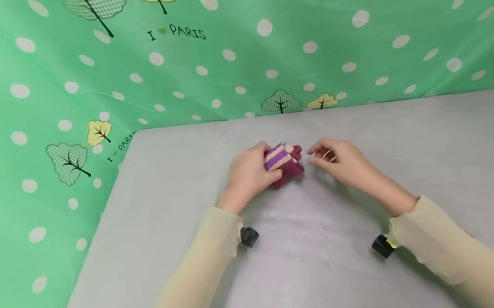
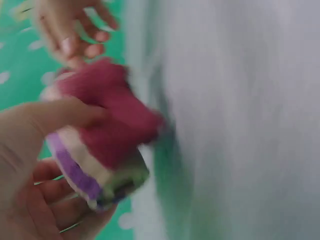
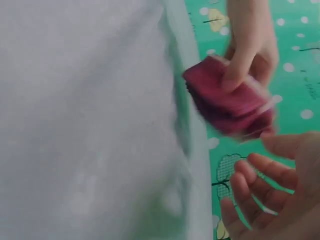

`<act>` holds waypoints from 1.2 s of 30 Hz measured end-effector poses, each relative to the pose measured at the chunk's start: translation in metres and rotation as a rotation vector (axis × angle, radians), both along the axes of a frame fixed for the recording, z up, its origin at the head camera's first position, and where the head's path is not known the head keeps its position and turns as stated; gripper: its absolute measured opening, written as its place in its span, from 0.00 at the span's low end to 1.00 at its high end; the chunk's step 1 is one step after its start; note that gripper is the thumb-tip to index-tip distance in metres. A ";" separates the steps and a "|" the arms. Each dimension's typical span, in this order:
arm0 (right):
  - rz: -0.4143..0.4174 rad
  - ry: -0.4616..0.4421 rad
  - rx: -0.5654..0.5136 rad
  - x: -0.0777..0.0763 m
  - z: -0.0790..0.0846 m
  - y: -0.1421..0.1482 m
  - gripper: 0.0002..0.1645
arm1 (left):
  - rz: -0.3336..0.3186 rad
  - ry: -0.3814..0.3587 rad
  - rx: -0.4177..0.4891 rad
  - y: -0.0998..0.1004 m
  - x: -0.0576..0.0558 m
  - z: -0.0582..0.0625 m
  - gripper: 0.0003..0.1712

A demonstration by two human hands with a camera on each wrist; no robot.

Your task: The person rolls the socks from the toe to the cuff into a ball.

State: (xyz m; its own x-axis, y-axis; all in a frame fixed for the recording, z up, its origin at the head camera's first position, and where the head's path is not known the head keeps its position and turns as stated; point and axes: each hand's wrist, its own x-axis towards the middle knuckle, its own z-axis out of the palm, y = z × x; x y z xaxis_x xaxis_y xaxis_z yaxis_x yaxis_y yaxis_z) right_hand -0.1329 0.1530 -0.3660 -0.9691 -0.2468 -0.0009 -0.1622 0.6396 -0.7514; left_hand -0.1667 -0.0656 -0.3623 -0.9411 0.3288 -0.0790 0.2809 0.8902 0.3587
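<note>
My left hand (image 1: 247,173) grips a folded knitted glove (image 1: 278,157), with the thumb on its near side and the fingers on the far side. It is maroon with purple and cream stripes, and short finger-like stubs stick out at its right end. In the left wrist view the maroon part of the glove (image 2: 112,115) lies under the thumb, and a green and dark patch shows at one end. My right hand (image 1: 342,160) is just right of the glove, its fingers loosely bent and holding nothing. In the right wrist view its thumb tip comes right at the glove's edge (image 3: 227,100).
A grey cloth-covered table (image 1: 423,164) spreads beneath both hands. Behind it and along its left side hangs a green curtain (image 1: 234,75) with white dots, trees and lettering. Small black devices (image 1: 249,236) sit at both sleeve cuffs.
</note>
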 end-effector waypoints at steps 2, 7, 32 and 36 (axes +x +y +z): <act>0.003 0.005 -0.055 0.009 -0.002 0.004 0.19 | 0.053 -0.102 0.289 -0.006 0.008 -0.003 0.32; 0.039 0.023 -0.190 0.026 -0.004 0.001 0.18 | 0.036 -0.296 0.759 -0.008 0.033 -0.008 0.31; 0.079 0.272 -0.539 0.051 -0.002 -0.021 0.06 | 0.134 -0.092 0.998 0.011 0.064 -0.014 0.24; 0.031 0.423 -0.414 0.051 -0.003 -0.031 0.03 | 0.136 0.029 0.818 0.016 0.069 -0.009 0.27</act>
State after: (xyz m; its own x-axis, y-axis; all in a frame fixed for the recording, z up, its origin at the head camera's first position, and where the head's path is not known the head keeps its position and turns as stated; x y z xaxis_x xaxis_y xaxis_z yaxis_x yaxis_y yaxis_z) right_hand -0.0817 0.1218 -0.3688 -0.8564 -0.1723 0.4867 -0.5163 0.2967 -0.8034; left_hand -0.0973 -0.0500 -0.3715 -0.9749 0.1548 0.1602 0.2083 0.3778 0.9022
